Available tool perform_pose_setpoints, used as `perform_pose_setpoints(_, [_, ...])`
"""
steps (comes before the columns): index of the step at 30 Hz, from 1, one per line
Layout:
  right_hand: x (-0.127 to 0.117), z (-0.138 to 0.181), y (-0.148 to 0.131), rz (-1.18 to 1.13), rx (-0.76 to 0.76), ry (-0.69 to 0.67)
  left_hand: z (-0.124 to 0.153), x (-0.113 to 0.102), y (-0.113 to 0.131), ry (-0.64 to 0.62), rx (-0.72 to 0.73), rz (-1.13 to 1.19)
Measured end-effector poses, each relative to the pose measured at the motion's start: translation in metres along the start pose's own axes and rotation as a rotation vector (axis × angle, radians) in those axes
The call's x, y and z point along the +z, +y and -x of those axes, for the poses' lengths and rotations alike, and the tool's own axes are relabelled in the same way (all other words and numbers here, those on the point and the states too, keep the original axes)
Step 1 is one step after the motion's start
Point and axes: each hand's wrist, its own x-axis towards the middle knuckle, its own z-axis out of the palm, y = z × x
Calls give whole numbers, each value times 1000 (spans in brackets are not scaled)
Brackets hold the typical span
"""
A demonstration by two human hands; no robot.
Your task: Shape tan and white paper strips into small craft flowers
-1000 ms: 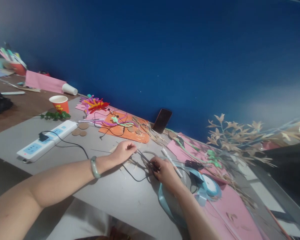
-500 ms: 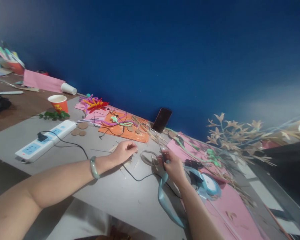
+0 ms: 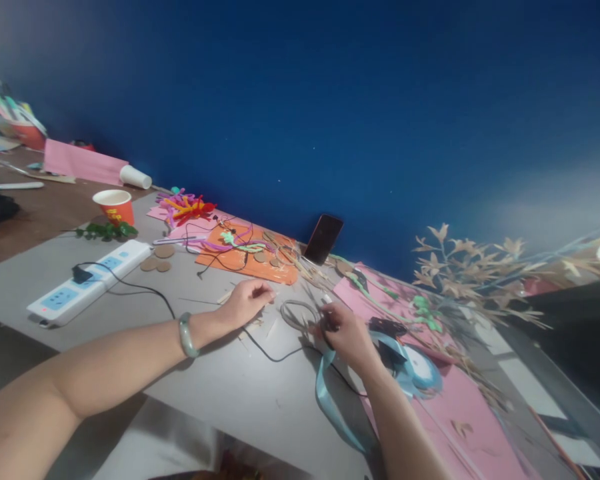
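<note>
My left hand, with a pale green bangle on its wrist, hovers low over the grey table with fingertips pinched together. A tiny pale bit may show at the fingertips; I cannot make it out. Right of it, my right hand is closed around dark-handled scissors, their blades partly hidden and blurred. Between the hands lies a coil of thin grey-brown cord. Small pale scraps lie beneath my left hand. Light blue ribbon curls below my right wrist from a spool.
A white power strip feeds a black cable across the table. Left stand a red paper cup and green leaves. Behind are orange paper, colourful pipe cleaners and a leaning phone. Dried flowers spread at right.
The scissors in my right hand have tilted a little, and that hand has shifted slightly. My left hand stays almost in place, still pinched.
</note>
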Motion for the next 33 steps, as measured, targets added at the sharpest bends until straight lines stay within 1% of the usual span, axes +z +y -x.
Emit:
perform_pose_setpoints(2, [2, 2, -4, 124, -8, -46, 0, 0, 0, -4, -3, 2])
perform_pose_setpoints(4, [4, 3, -6, 179, -23, -53, -1, 0, -2, -8, -3, 3])
perform_pose_setpoints(7, [4, 2, -5, 130, -35, -49, -2, 0, -5, -20, 4, -2])
perform_pose_setpoints(11, [5, 0, -2, 34, -41, 40, -2, 0, -6, -19, 10, -6])
perform_pose_setpoints(13, [7, -2, -1, 7, -46, 62, -1, 0, -5, -16, -4, -3])
perform_pose_setpoints(15, [9, -3, -1, -24, -51, 30, 0, 0, -4, -11, -19, 3])
perform_pose_setpoints(18, [10, -4, 1, -58, -78, -69, 1, 0, -3, -11, -28, 14])
perform_pose_setpoints(20, [11, -4, 3, -54, -100, -131, 1, 0, -2, -15, -32, 15])
perform_pose_setpoints(23, [11, -4, 6, -29, -112, -180, 1, 1, -2, -26, -33, -1])
perform_pose_setpoints(30, [8, -4, 8, -43, -142, -186, 7, 2, 3, -108, 55, -156])
perform_pose_setpoints(33, [6, -2, 2, -62, -135, -175, 8, 2, 2, -106, 73, -187])
